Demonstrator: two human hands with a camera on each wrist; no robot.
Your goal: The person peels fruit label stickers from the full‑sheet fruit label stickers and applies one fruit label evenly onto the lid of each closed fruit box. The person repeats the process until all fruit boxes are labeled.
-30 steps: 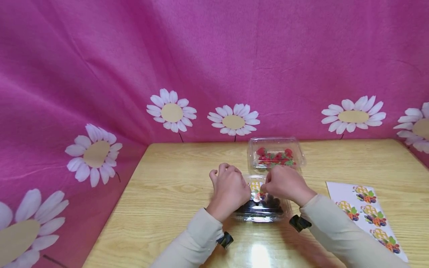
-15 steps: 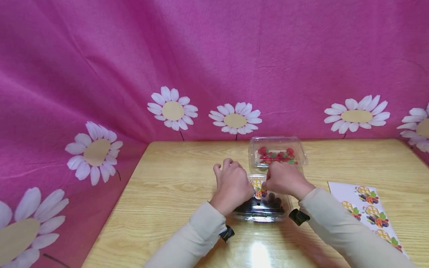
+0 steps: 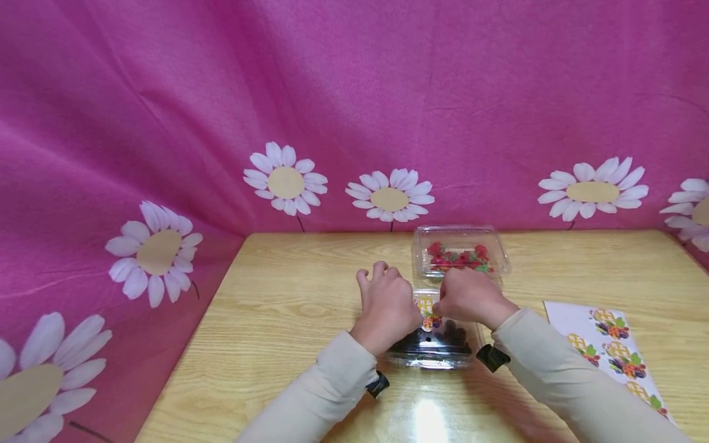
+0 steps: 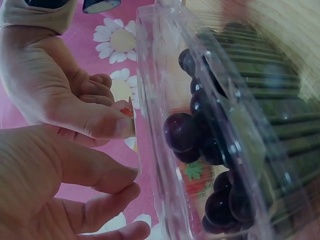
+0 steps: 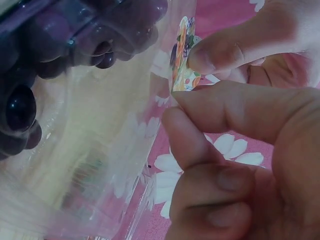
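On the table, a clear plastic clamshell box [image 3: 432,358] holds dark grapes [image 4: 181,132]. A fruit-printed sticker [image 3: 427,312] lies at its lid. My left hand [image 3: 388,311] is on the sticker's left side, thumb and index tips together at its edge. From the right, my right hand [image 3: 471,298] pinches the other edge between thumb and index finger. In the right wrist view the sticker [image 5: 183,57] shows edge-on against the lid. Much of the box's left and far side is hidden by the hands.
Behind the grapes stands a second clear box [image 3: 498,249] with strawberries [image 3: 460,257]. At the right, a white sheet [image 3: 565,314] carries several matching fruit stickers. A pink curtain [image 3: 332,92] with daisies hangs at the table's [image 3: 288,295] far edge.
The head view has shifted slightly. My left hand has moved a little right and away, while the right hand stays at the sticker. The boxes have not visibly moved.
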